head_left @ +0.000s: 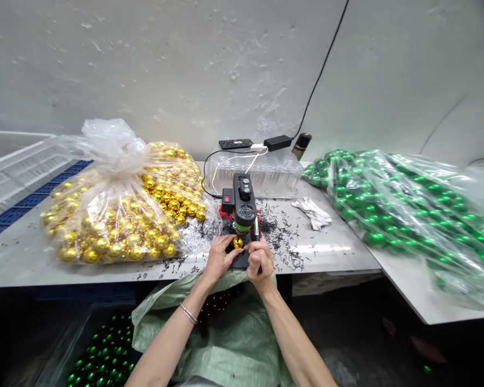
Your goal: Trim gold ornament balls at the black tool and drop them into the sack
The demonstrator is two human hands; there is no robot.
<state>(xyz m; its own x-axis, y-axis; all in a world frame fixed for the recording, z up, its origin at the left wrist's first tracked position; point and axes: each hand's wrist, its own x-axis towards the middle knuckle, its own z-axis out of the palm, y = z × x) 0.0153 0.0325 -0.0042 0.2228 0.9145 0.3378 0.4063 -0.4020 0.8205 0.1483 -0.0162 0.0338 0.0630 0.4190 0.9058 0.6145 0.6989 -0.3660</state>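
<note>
Two hands at the front edge of the table [331, 252], meeting under a small black machine [242, 201]: left hand [219, 258] with fingers pinched on a gold ball [237, 242] right below the machine's head, right hand [260, 261] touching it, fingers curled shut around something too hidden to name. Black shavings [284, 234] scattered around the machine; clear bag of gold balls [125, 209] toward the left edge, bag of green balls [407, 204] along the right edge, white cloth [312, 210] between machine and green bag.
</note>
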